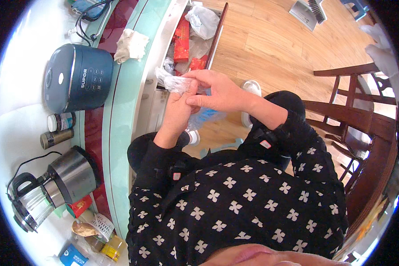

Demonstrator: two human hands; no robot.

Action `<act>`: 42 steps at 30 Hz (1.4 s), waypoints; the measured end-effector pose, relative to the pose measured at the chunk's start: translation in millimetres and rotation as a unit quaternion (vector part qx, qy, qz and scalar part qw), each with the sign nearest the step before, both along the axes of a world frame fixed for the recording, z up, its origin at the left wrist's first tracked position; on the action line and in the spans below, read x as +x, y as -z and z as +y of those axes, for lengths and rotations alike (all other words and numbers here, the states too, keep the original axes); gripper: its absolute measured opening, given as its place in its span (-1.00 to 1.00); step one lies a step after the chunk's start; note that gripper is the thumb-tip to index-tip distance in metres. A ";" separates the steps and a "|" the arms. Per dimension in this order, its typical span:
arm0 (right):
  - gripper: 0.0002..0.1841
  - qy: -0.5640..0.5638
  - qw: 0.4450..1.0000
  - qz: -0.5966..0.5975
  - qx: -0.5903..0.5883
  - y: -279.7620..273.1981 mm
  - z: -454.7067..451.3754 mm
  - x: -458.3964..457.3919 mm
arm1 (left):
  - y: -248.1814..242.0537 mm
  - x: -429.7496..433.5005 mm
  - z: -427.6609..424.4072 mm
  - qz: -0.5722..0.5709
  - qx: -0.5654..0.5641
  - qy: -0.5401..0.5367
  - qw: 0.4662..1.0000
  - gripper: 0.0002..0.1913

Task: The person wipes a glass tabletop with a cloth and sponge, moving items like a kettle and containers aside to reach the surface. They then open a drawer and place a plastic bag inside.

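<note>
Both of my hands meet around a crumpled clear plastic bag (176, 83), whose bunched end sticks out above my left hand (179, 109). The fingers of my right hand (216, 91) reach over the bag and touch the left thumb. A part of clear plastic with blue print (207, 116) hangs below the hands. Just beyond them stands a pulled-out drawer (219, 36) with a white plastic bag (202, 21), red packets (182, 43) and more crumpled plastic inside.
On the counter at left are a blue rice cooker (79, 78), a folded cloth (131, 46), two jars, a blender (66, 176) and a white basket (103, 226). Dark wooden chairs (345, 106) stand at right. A dustpan with a brush (304, 15) lies on the wood floor.
</note>
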State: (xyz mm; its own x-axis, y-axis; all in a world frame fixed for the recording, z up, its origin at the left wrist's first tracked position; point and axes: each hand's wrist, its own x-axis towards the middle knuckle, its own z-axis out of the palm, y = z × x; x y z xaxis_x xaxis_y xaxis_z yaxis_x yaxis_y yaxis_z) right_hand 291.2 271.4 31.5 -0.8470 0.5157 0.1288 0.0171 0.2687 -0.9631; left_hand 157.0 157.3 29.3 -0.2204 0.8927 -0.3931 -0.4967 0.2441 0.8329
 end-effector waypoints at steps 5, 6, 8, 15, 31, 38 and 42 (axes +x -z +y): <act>-0.36 0.016 1.000 0.002 0.019 8.8 -1.1 -6.7 | 0.4 -1.3 0.5 0.002 0.000 -0.062 0.998 -0.71; -0.38 0.043 0.997 0.033 0.051 11.1 -1.2 -10.6 | -0.2 -4.1 0.9 0.005 0.008 -0.081 0.997 -0.72; -0.49 0.049 0.999 0.013 -0.002 16.3 -2.3 -17.3 | -0.1 -7.5 2.8 0.011 0.020 -0.142 0.990 -0.73; -0.75 0.069 0.989 0.006 -0.132 28.2 0.2 -25.4 | 9.1 -12.3 6.2 0.170 0.017 -0.134 0.976 -0.72; -0.53 -0.002 0.995 -0.049 -0.082 36.1 2.4 -34.0 | 7.3 -8.2 5.4 0.667 -0.052 -0.002 0.743 -0.85; -0.61 0.126 0.935 0.028 -0.331 31.2 5.7 -36.8 | 6.7 -1.0 6.6 0.711 0.035 0.011 0.702 -0.80; -0.67 0.072 0.877 0.095 -0.466 24.8 16.7 -33.2 | 11.2 -9.8 8.7 0.448 -0.001 -0.019 0.894 -0.88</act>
State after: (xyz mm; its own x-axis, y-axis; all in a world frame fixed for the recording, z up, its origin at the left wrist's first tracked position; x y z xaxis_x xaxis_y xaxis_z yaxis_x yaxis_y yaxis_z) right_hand 258.0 288.0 6.7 -0.7735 0.5718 -0.2733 -0.1987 -0.6282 -0.7522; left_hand 147.2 166.0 18.1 -0.4775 0.8774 -0.0460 0.3621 0.2442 0.8996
